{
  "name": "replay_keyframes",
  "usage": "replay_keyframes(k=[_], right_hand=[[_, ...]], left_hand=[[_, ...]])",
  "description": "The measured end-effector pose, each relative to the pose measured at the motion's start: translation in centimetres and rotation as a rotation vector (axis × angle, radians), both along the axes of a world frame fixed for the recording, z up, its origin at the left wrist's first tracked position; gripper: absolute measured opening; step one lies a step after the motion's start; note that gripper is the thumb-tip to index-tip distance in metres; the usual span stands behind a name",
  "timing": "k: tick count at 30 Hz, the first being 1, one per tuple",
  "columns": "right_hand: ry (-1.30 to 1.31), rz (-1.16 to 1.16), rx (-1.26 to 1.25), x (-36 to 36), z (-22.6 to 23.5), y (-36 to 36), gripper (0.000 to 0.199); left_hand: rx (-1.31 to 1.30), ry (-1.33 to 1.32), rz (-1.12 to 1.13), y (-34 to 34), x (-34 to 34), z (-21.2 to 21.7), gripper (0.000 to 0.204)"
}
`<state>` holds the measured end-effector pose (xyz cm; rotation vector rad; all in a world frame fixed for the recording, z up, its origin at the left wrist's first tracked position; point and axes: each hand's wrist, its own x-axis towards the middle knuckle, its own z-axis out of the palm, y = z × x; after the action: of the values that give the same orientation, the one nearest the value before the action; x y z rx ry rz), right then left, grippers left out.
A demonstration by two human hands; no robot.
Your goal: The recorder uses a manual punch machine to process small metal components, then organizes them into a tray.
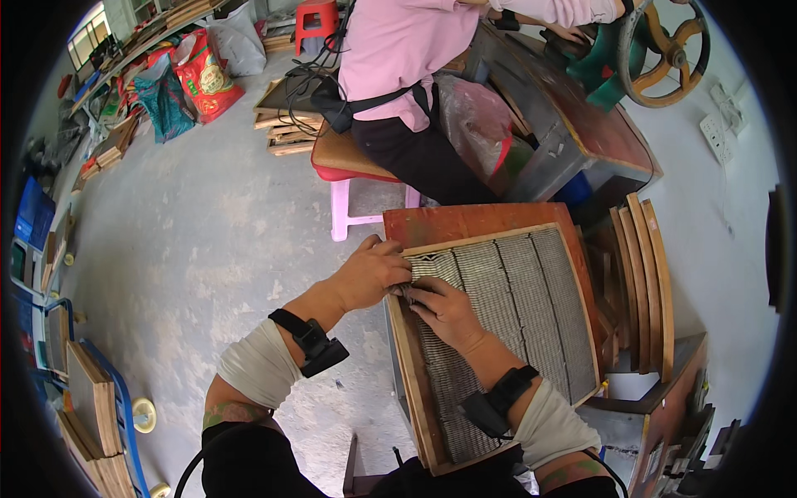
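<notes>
A shallow wooden-framed tray (588, 332) lies in front of me, filled with rows of thin, ribbed grey pieces split by dark lines. Over its left rim my two hands meet. My left hand (375, 274) is closed, its fingers curled round something dark at the tray's edge. Beside it, my right hand (451, 314) pinches the same small dark-grey bunch (403, 290) with thumb and fingers, its wrist above the rows. The fingers partly hide the bunch, so its exact kind cannot be made out. Black bands circle both wrists.
The tray rests on a reddish-brown board (465, 217). Curved stacked wooden frames (643, 286) stand to its right. Ahead, a person in pink (407, 58) sits on a padded stool (353, 158) beside a green machine with a handwheel (671, 54). More frames (95, 398) sit on a blue cart at left.
</notes>
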<state>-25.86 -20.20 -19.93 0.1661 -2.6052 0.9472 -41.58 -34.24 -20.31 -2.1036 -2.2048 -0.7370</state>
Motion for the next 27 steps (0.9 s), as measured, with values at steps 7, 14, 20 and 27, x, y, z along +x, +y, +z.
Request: replay_keyframes(k=[7,14,20,27], right_hand=[[-0.145,-0.285,-0.355,-0.3,1.2,0.1,0.029],[0.045,-0.46,-0.275,8.5,6.1,4.0,0.022],[0.086,-0.917,-0.213,30.5,13.0,4.5,0.026],[0.188,-1.489,-0.072,50.6,16.6,1.9,0.025]], left_hand=[[-0.107,-0.211,0.031,2.0,0.4,1.2,0.021],[-0.035,-0.515,-0.067,7.3,7.9,4.5,0.024],[0.151,-0.763,-0.555,16.2,25.9,10.2,0.035],[0.332,-0.509,-0.97,22.8,48.8,13.6,0.025]])
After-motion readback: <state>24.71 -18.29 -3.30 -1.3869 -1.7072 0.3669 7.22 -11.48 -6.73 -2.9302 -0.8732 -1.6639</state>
